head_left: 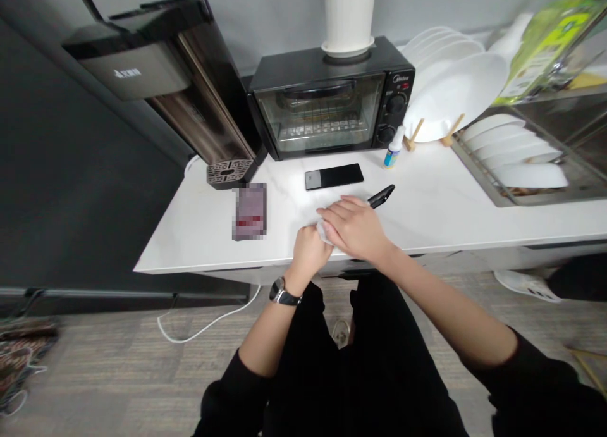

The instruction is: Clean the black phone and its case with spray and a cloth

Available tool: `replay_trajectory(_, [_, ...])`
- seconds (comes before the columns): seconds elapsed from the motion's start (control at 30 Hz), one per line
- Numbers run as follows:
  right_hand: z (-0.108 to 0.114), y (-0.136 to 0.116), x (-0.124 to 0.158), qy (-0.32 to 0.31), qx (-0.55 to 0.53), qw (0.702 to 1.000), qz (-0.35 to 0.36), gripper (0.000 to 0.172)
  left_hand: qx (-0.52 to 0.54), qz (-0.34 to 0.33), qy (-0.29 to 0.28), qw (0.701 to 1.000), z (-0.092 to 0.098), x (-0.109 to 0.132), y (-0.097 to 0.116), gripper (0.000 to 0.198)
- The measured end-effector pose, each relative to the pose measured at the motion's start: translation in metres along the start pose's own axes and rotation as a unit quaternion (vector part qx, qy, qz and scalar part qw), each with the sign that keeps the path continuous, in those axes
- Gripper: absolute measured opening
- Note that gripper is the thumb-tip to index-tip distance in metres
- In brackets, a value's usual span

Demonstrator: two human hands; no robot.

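Both hands sit at the counter's point(199, 247) front edge: left hand point(309, 252) fisted on a white cloth point(323, 229), right hand point(356, 227) flat over it. Black folded item point(382, 196) just beside the right fingertips, phone point(334, 176) behind; open counter to the right.

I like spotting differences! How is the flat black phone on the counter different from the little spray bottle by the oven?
The phone lies flat on the counter; the spray bottle stands upright. The phone is all black; the bottle is white with a blue label. The phone is wide and thin; the bottle is narrow and tall. The phone lies nearer the person's hands than the bottle does. Both sit on the white counter in front of the toaster oven, untouched.
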State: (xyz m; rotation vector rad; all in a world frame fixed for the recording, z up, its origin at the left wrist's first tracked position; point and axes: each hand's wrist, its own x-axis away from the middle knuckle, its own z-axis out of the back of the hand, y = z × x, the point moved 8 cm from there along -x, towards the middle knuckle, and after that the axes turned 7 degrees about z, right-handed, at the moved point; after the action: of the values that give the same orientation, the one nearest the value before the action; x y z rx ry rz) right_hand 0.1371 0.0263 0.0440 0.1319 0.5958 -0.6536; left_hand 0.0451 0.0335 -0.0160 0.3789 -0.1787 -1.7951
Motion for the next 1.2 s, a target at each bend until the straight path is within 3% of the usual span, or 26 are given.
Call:
replay_trajectory(0.13, [0.017,0.083,0.014,0.021,0.041,0.992,-0.114,0.046,0.063,-0.019,0.041,0.997,0.014,0.002,0.009,0.029])
replay_trajectory(0.2, [0.023,0.1,0.017,0.032,0.053,0.987,-0.146,0.048,0.08,-0.018,0.059,0.995,0.018,0.002,0.011,0.032])
replay_trajectory(0.27, [0.02,0.083,0.012,0.034,0.044,0.99,-0.132,0.048,0.065,-0.014,0.056,0.996,0.014,0.002,0.011,0.029])
replay_trajectory(0.4, [0.001,0.001,-0.006,0.01,-0.003,1.0,-0.019,0.043,0.014,-0.007,0.028,0.999,0.001,-0.001,0.002,0.016])
replay_trajectory(0.47, [-0.003,-0.016,-0.008,0.001,-0.008,1.0,0.01,0.042,0.006,-0.005,0.021,1.0,-0.002,-0.001,-0.001,0.015])
replay_trajectory(0.53, [0.0,0.001,-0.004,0.002,0.007,1.0,-0.006,0.043,0.007,-0.008,0.021,1.0,0.0,0.0,-0.001,0.014])
replay_trajectory(0.67, [0.017,0.087,0.015,0.013,0.052,0.991,-0.124,0.05,0.059,-0.025,0.054,0.996,0.013,0.003,0.009,0.027])
replay_trajectory(0.73, [0.024,0.11,0.021,0.03,0.063,0.983,-0.171,0.049,0.074,-0.027,0.068,0.995,0.018,0.004,0.012,0.031])
replay_trajectory(0.8, [0.024,0.101,0.019,0.052,0.059,0.98,-0.181,0.048,0.066,-0.019,0.066,0.995,0.016,0.003,0.013,0.03])
replay_trajectory(0.87, [0.017,0.064,0.01,0.06,0.038,0.986,-0.151,0.045,0.043,-0.009,0.05,0.998,0.01,0.001,0.01,0.025])
replay_trajectory(0.97, [0.0,-0.004,-0.008,0.026,-0.004,0.998,-0.051,0.041,0.011,0.0,0.026,1.0,0.0,-0.001,0.002,0.014])
replay_trajectory(1.03, [-0.004,-0.022,-0.012,0.002,-0.013,1.0,-0.013,0.039,0.007,0.0,0.018,1.0,-0.002,-0.001,-0.001,0.012])
replay_trajectory(1.1, [-0.001,-0.003,-0.009,-0.011,0.001,0.999,-0.03,0.041,0.011,-0.003,0.018,1.0,0.0,-0.001,-0.001,0.01])
replay_trajectory(1.2, [0.011,0.066,0.004,-0.015,0.046,0.991,-0.128,0.049,0.049,-0.012,0.04,0.998,0.01,0.002,0.005,0.022])
